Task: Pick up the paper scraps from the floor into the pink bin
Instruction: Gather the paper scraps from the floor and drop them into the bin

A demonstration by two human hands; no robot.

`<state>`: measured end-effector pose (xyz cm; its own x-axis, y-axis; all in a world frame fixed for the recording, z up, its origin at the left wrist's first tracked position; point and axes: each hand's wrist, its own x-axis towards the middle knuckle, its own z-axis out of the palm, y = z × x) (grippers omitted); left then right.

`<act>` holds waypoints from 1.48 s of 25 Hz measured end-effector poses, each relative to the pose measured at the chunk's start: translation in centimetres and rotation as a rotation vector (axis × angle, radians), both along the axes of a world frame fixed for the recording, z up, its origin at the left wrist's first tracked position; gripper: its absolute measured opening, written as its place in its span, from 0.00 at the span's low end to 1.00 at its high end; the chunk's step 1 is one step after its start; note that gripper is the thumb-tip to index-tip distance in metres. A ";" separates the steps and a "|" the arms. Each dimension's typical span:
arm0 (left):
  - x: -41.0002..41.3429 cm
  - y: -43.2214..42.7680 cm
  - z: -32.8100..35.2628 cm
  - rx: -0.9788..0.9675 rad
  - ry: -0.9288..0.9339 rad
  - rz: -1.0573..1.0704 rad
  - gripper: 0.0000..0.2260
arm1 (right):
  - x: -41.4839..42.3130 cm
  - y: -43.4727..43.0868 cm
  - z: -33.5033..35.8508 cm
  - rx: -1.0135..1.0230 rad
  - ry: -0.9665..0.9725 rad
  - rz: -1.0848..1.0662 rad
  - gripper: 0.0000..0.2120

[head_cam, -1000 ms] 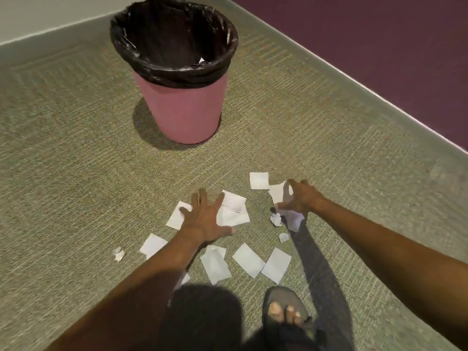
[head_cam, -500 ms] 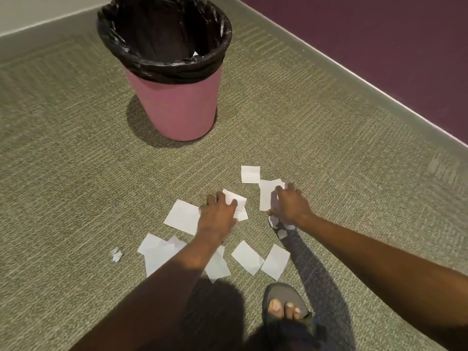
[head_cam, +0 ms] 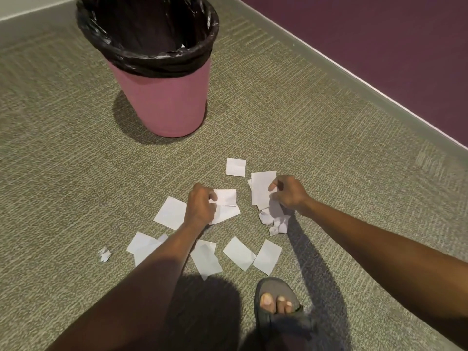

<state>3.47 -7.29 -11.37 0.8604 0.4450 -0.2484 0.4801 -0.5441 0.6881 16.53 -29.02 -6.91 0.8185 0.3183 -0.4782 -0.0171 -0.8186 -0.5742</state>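
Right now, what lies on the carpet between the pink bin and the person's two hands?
In the head view, bare carpet runs from the pink bin toward the left hand and right hand, broken only by one square paper scrap.

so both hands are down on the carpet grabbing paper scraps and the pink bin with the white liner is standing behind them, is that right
Not quite: the liner is black, not white, as the head view shows. The rest holds: the left hand and right hand are both down on the carpet gripping paper scraps, and the pink bin stands behind them.
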 end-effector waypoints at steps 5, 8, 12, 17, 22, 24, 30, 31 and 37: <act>0.5 0.3 0.3 -0.085 -0.002 0.112 0.12 | 0.5 -1.1 1.7 0.149 0.064 -0.024 0.10; 0.3 0.5 1.0 -0.155 -0.011 0.204 0.13 | 0.4 -1.4 2.0 0.223 0.107 -0.068 0.14; -0.1 1.2 1.6 -0.168 -0.022 0.288 0.14 | 0.1 -1.6 2.2 0.263 0.179 -0.093 0.26; 0.1 1.2 2.0 -0.186 -0.070 0.262 0.11 | 0.7 -2.0 3.0 0.335 0.280 -0.167 0.30; 0.4 0.3 2.0 -0.094 -0.070 0.172 0.20 | -0.2 -3.7 2.6 0.175 0.325 -0.109 0.09; 0.5 -0.4 2.1 0.050 0.035 0.015 0.32 | -0.9 -4.1 2.2 0.125 0.318 -0.128 0.11; 1.4 -1.9 1.9 0.548 0.360 -0.539 0.37 | -3.6 -3.5 0.7 -0.098 0.140 -0.017 0.06; 1.6 -1.9 1.9 0.565 0.373 -0.566 0.35 | -4.0 -3.5 0.5 -0.146 0.077 0.022 0.05; 1.0 -2.1 1.5 0.468 0.163 -0.476 0.19 | -6.3 -3.5 -0.2 -0.355 -0.094 0.119 0.08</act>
